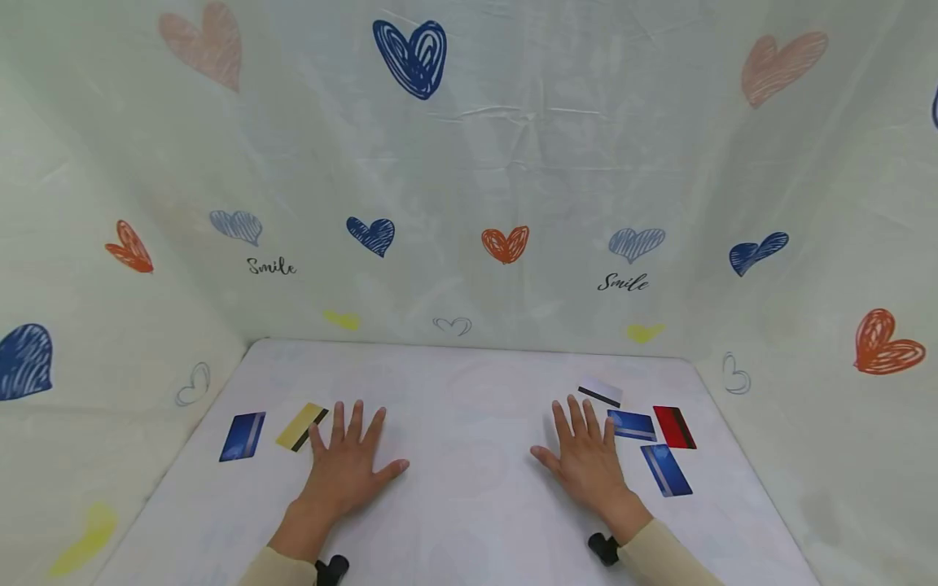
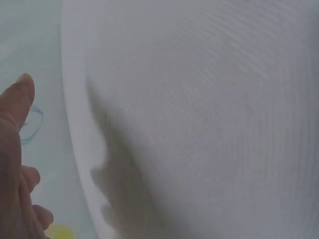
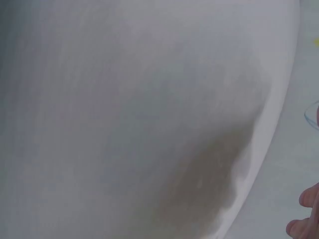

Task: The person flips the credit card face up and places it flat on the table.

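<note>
Palm down with fingers spread, my left hand [image 1: 344,472] is over the white table, its little fingertip right at a gold card [image 1: 299,425] with a black stripe. Farther left lies a blue card [image 1: 242,437]. My right hand [image 1: 589,464] is also spread palm down, its fingers overlapping the near edges of a white card [image 1: 602,391] with a dark stripe and a blue striped card [image 1: 633,425]. A red card [image 1: 672,427] and a second blue card [image 1: 666,470] lie just right of it. Both hands hold nothing. In the wrist views only finger parts and hand shadows show.
The white table [image 1: 469,423] has rounded far corners. A pale curtain [image 1: 557,179] printed with hearts and "Smile" hangs behind it and along both sides. Small black devices [image 1: 604,548] sit at the wrists, by the beige sleeves [image 1: 663,557].
</note>
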Motion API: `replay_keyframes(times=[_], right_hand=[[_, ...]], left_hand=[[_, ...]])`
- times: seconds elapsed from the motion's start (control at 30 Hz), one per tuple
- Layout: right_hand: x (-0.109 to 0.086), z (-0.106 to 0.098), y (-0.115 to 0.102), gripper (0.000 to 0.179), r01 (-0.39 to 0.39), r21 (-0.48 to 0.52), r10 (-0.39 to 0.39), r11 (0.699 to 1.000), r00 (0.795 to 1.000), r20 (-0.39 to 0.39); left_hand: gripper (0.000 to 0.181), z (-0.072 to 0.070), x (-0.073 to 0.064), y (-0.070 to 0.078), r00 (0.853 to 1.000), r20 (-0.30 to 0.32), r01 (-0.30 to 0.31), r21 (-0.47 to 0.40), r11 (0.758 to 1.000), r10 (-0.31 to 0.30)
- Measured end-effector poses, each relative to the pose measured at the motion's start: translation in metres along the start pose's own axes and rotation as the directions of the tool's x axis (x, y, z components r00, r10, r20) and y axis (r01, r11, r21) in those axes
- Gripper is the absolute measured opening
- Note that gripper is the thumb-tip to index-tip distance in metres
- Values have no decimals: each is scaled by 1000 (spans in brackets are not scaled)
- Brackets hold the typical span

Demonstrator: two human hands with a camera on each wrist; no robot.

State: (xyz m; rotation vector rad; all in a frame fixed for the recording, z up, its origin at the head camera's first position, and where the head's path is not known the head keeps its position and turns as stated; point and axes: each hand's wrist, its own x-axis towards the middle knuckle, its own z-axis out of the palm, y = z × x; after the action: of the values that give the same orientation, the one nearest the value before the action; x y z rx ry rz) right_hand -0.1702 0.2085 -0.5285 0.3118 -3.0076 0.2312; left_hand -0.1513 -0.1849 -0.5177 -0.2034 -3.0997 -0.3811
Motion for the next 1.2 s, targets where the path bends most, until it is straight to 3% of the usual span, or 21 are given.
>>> replay_keyframes(times=[0.2,0.3,0.53,0.73,0.9,1.0,1.2], right_hand=[[7,4,-20,83,44,7,-44,999,999,22],[14,3,-35,79,81,35,-82,996,996,22],[35,6,-79,76,209,88,-215,974,975,63],[47,12,-121,76,320,65,-327,945,933,154],[51,16,-146,75,384,35,-382,923,898,217],[52,19,-154,74,401,41,-399,915,885,240],[53,23,-160,74,422,-27,-399,906,874,277]], left_hand=[[94,-1,-2,-13,996,-83,21,-16,1000,-22],[96,-4,-3,-22,994,-91,59,-23,998,-60],[111,-9,-6,-48,980,-16,195,-53,979,-197],[122,-10,-10,-61,953,83,299,-74,951,-293],[132,-5,-9,-65,931,155,346,-83,935,-331],[131,-2,-9,-65,933,157,338,-87,937,-322],[125,2,-7,-58,956,121,276,-70,959,-267]])
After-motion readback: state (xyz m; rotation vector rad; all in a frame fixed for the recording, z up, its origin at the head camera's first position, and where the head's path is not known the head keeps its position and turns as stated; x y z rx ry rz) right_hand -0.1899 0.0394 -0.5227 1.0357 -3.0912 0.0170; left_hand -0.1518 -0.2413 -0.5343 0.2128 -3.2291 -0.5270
